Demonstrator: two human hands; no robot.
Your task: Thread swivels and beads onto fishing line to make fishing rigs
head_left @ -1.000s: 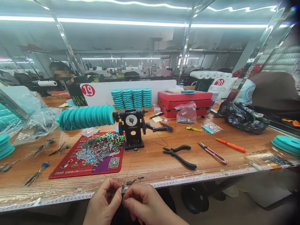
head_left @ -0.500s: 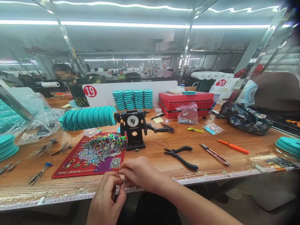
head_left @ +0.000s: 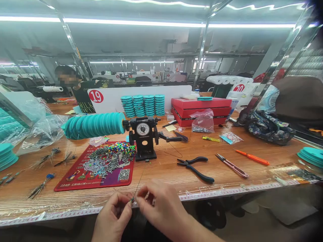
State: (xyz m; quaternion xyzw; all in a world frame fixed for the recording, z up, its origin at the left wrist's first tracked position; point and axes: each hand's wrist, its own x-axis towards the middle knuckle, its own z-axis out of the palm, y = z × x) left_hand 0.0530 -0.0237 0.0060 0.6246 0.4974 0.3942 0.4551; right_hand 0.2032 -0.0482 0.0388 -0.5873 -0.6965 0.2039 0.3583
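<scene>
At the table's front edge, my left hand (head_left: pixel 114 215) pinches a small dark green bead-like piece (head_left: pixel 132 200) between thumb and forefinger. A thin line (head_left: pixel 138 184) runs up from that piece toward the table. Just to its right is my right hand (head_left: pixel 163 205), with thumb and fingers curled together; whatever they hold is hidden. Beyond my hands, a red mat (head_left: pixel 93 181) carries heaps of colored beads (head_left: pixel 123 148), metal swivels and clear small parts. Behind the mat stands a black hand-cranked winder (head_left: pixel 145 141) with a row of teal foam spools (head_left: pixel 96 125) on its shaft.
Black-handled pliers (head_left: pixel 195 168), pink thread snips (head_left: pixel 232 165) and an orange tool (head_left: pixel 252 157) lie on the right. Stacked teal spools (head_left: pixel 143 106) and a red box (head_left: pixel 200 111) stand behind. Bundles of wires (head_left: pixel 41 186) lie at left. A person (head_left: pixel 75 87) sits beyond the divider.
My right hand has shifted slightly right and down, apart from the left hand. The small green piece and the thin line now show between them. The view has shifted slightly.
</scene>
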